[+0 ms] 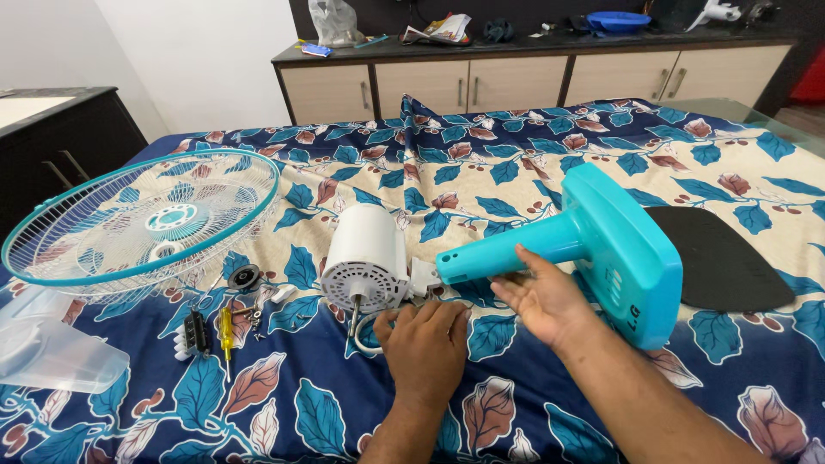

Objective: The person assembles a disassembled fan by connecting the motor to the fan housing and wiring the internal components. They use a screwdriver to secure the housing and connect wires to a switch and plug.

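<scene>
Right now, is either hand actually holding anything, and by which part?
Neither clearly grips anything. The right hand lies open, palm up, under the turquoise stand's neck. The left hand rests by the white motor; its fingertips are hidden.

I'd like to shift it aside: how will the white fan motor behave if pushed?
The fan motor is drum-shaped and lies on its side, so it may roll. It probably weighs much for its size. Its joint to the turquoise stand could check it.

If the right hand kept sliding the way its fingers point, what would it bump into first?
Most likely the turquoise fan stand neck. The right hand lies palm up just below it, fingers pointing up-left at it. Depth is hard to judge; they may already touch.
</scene>
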